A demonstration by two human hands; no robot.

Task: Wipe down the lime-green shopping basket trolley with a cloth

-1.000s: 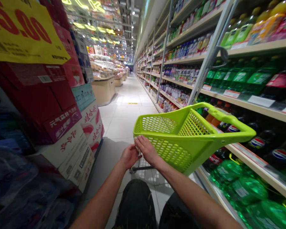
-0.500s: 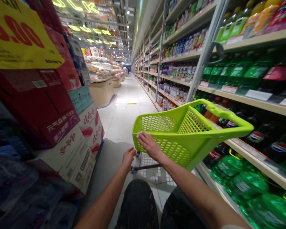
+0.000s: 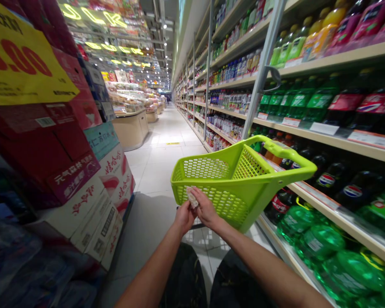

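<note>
A small crumpled whitish cloth (image 3: 191, 197) is held between my two hands, in front of the near side of a lime-green shopping cart (image 3: 263, 196). My right hand (image 3: 206, 210) is closed on the cloth from the right. My left hand (image 3: 184, 219) meets it from the lower left, fingers closed on the cloth's lower part; its fingertips are partly hidden. The cart has perforated plastic sides, and its handle points right towards the shelves. No goods show inside its basket. Whether either hand touches the cart wall, I cannot tell.
Shelves of bottled drinks (image 3: 327, 184) line the right, close to the cart handle. Stacked drink cartons (image 3: 80, 209) with a yellow price sign (image 3: 25, 60) stand on the left. A tiled aisle (image 3: 160, 158) runs ahead past a wooden display counter (image 3: 131, 128).
My right hand has left the cart's rim and come down. Both hands have come together, and my left hand now grips the cloth too. The view has shifted slightly right.
</note>
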